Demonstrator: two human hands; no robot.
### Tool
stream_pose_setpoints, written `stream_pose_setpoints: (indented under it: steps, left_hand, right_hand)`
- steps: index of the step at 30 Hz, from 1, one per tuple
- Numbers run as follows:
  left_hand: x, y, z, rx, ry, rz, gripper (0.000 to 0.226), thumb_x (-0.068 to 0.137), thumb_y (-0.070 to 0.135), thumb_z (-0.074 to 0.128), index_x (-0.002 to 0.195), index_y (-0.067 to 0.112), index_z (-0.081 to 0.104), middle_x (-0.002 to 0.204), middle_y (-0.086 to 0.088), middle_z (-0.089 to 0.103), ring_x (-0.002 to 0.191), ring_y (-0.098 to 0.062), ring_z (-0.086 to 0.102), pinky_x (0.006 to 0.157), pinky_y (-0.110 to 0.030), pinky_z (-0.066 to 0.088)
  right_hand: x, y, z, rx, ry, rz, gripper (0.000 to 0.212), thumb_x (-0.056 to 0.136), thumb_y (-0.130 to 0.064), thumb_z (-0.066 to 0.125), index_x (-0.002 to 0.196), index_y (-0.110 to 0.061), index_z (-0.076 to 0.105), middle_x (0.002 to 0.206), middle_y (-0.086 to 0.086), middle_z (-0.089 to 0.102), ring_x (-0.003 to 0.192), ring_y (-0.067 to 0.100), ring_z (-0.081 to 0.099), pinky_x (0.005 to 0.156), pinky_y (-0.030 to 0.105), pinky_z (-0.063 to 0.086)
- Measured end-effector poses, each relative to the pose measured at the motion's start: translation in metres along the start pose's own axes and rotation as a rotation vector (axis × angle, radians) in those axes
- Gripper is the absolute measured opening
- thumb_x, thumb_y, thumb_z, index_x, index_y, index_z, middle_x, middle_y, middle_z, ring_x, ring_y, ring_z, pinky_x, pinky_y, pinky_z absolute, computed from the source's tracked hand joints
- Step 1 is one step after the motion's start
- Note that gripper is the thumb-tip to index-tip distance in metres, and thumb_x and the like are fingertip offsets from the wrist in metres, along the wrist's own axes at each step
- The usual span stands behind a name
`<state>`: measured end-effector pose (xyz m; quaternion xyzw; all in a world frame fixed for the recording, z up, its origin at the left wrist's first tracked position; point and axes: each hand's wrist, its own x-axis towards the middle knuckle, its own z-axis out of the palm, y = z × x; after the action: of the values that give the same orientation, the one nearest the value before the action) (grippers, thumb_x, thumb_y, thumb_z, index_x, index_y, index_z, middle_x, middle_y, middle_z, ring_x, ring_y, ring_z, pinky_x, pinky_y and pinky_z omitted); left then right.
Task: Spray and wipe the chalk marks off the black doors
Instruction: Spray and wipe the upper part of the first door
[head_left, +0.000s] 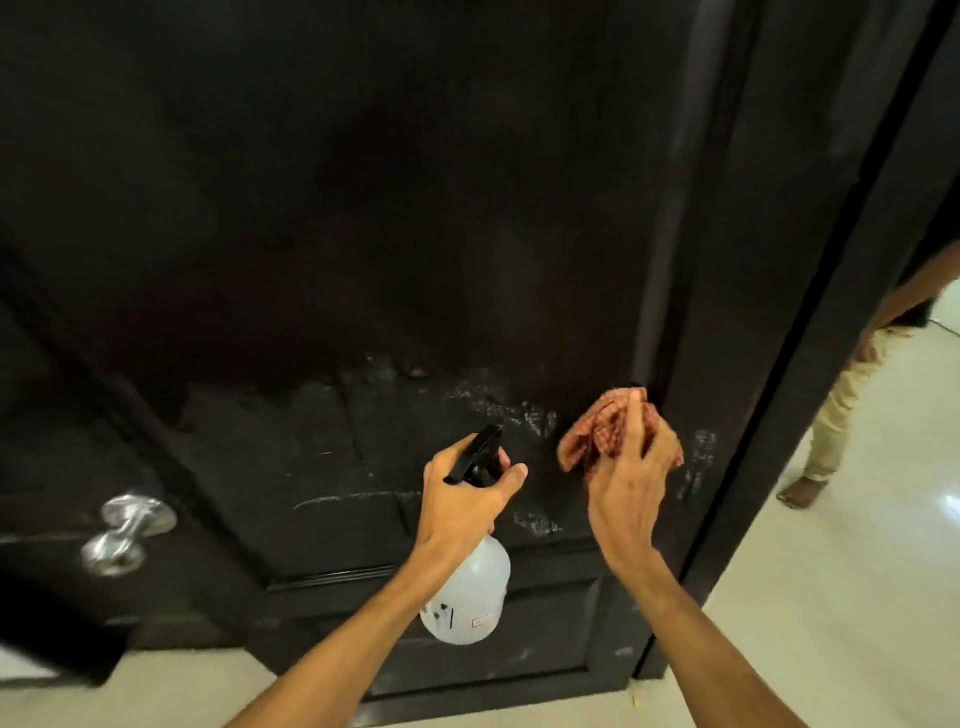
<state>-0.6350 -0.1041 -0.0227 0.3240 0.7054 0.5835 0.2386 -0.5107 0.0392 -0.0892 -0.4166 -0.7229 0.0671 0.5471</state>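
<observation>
Our left fingers (511, 475) curl round the black, angular trigger head of the spray bottle (467, 597). Its rounded, translucent plastic body hangs below the left hand (462, 504) at lower centre. Our right fingers (631, 421) lie close together, bent over a bunched, checked reddish cloth (587, 436). The right hand (628, 493) holds it against the black door (363, 208) right of centre, thumb hidden. Smeary white chalk marks (498, 402) streak the matt panelled wood around the cloth. A shiny metal handle (124, 530) blurs at lower left. At the right edge we see only another person's leg (836, 415) on a glossy pale floor (857, 597).
</observation>
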Motion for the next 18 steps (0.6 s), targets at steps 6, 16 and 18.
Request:
stream_pose_setpoints:
  steps: [6,16,18]
  left_hand:
    - [0.001,-0.016,-0.038,-0.009,0.062,0.017,0.019,0.087,0.02,0.085,0.082,0.015,0.068,0.072,-0.008,0.06,0.041,-0.01,0.046,0.044,-0.026,0.043]
    - [-0.006,-0.036,-0.088,-0.071,0.2,0.056,0.018,0.086,0.02,0.087,0.079,0.017,0.07,0.067,0.0,0.067,0.051,-0.009,0.055,0.054,-0.028,0.047]
    - [-0.01,-0.039,-0.104,-0.089,0.252,0.046,0.018,0.086,0.021,0.087,0.079,0.017,0.071,0.066,0.002,0.064,0.051,-0.008,0.054,0.056,-0.028,0.046]
  right_hand:
    - [0.045,-0.04,0.014,0.035,0.267,-0.141,0.03,0.096,-0.003,0.059,0.127,-0.003,0.06,0.137,0.028,0.042,0.125,0.041,0.041,0.108,0.047,0.035]
    - [0.005,-0.101,0.052,0.148,0.199,-0.226,0.027,0.094,-0.001,0.063,0.119,-0.001,0.072,0.138,0.022,0.037,0.122,0.044,0.048,0.107,0.035,0.043]
    - [-0.031,-0.104,0.066,0.086,0.098,-0.314,0.024,0.101,-0.008,0.058,0.122,-0.004,0.066,0.141,0.026,0.035,0.126,0.045,0.041,0.106,0.053,0.043]
